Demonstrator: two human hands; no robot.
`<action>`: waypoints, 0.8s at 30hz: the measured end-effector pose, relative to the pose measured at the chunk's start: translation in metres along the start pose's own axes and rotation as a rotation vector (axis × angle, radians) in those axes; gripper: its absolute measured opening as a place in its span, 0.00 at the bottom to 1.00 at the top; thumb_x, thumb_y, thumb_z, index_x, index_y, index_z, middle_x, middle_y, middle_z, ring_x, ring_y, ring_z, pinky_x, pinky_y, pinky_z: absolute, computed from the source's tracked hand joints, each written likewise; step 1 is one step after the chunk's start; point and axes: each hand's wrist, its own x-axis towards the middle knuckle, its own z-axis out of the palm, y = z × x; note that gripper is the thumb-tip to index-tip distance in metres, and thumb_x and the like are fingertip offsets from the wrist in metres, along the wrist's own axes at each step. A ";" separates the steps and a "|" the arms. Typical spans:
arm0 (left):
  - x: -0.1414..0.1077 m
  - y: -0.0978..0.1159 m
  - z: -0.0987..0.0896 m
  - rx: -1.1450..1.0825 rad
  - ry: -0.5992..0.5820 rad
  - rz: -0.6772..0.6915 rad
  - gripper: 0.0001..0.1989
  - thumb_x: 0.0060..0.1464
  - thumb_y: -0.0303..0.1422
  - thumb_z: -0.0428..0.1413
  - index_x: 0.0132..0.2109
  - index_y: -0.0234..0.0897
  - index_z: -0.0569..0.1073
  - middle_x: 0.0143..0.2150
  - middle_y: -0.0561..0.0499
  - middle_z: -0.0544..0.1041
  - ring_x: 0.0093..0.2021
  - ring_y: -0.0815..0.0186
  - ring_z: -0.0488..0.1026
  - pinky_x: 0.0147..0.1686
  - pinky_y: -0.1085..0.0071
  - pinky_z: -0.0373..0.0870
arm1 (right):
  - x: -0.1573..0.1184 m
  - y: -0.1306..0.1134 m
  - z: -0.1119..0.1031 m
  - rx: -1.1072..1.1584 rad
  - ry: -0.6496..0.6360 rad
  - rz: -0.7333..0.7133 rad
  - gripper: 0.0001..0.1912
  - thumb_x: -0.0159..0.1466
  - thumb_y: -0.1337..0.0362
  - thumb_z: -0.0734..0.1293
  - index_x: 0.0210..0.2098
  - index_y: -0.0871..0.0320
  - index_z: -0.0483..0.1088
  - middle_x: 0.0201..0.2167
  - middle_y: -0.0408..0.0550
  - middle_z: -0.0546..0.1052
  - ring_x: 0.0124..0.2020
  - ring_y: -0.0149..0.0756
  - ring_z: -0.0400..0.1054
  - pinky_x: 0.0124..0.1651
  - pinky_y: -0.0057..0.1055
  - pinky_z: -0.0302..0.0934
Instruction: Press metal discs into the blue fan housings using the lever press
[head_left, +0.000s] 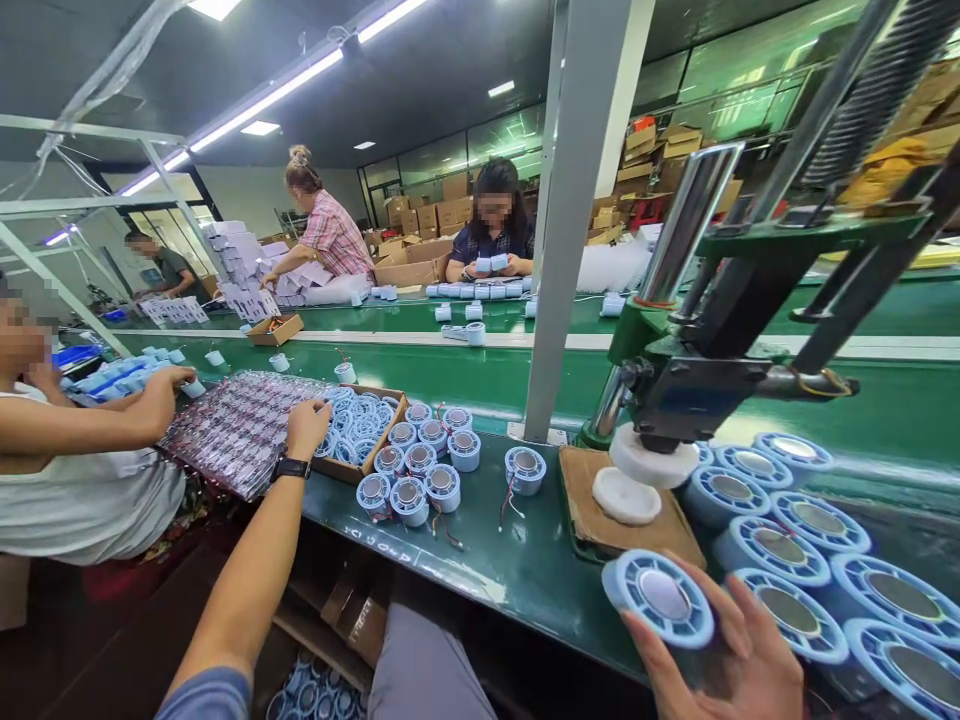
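My right hand (742,655) grips a round light-blue plastic housing (661,598) between thumb and fingers, its silver disc facing up. That housing is in front of the green hand press (697,390), near the table edge. Stretched out to the left, my left hand (306,432) is at the edge of a carton of light-blue plastic rings (360,425). Its fingers are bent together, and whatever is between them is hidden. Beneath the press's white upper pad (652,458) lies a white round nest (626,496) on a brown board (577,490).
Several wired housings (420,460) cluster beside the carton; another housing (525,470) stands alone. More housings (817,530) crowd the right side. A grey post (566,220) rises from the bench. Left, a co-worker's arm (97,420) reaches past a bubble-wrap-like sheet of parts (240,430).
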 end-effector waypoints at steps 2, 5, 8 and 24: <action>0.003 0.008 0.001 -0.029 0.046 -0.052 0.19 0.61 0.38 0.48 0.46 0.31 0.78 0.45 0.38 0.80 0.48 0.54 0.75 0.49 0.65 0.70 | -0.013 0.001 -0.010 0.041 0.006 -0.006 0.43 0.53 0.49 0.74 0.61 0.60 0.59 0.49 0.59 0.75 0.50 0.51 0.72 0.55 0.50 0.67; 0.005 0.027 -0.003 -0.077 0.076 -0.118 0.18 0.59 0.37 0.47 0.44 0.31 0.77 0.47 0.39 0.80 0.49 0.53 0.75 0.49 0.62 0.71 | -0.024 -0.002 -0.029 0.009 0.067 -0.049 0.35 0.56 0.54 0.73 0.58 0.57 0.61 0.50 0.58 0.74 0.49 0.48 0.73 0.52 0.45 0.70; 0.006 0.042 -0.007 -0.116 0.077 -0.181 0.14 0.55 0.37 0.48 0.40 0.33 0.75 0.47 0.39 0.80 0.50 0.49 0.75 0.51 0.53 0.70 | -0.021 -0.006 -0.052 -0.082 0.199 -0.025 0.32 0.57 0.56 0.73 0.57 0.57 0.62 0.53 0.59 0.72 0.53 0.49 0.71 0.55 0.48 0.68; -0.060 0.051 -0.030 -0.555 0.502 0.386 0.13 0.53 0.40 0.51 0.38 0.39 0.76 0.40 0.49 0.80 0.43 0.57 0.76 0.49 0.56 0.75 | 0.096 0.044 -0.163 -0.699 0.305 0.227 0.39 0.55 0.36 0.60 0.62 0.45 0.62 0.57 0.63 0.66 0.65 0.66 0.56 0.63 0.63 0.52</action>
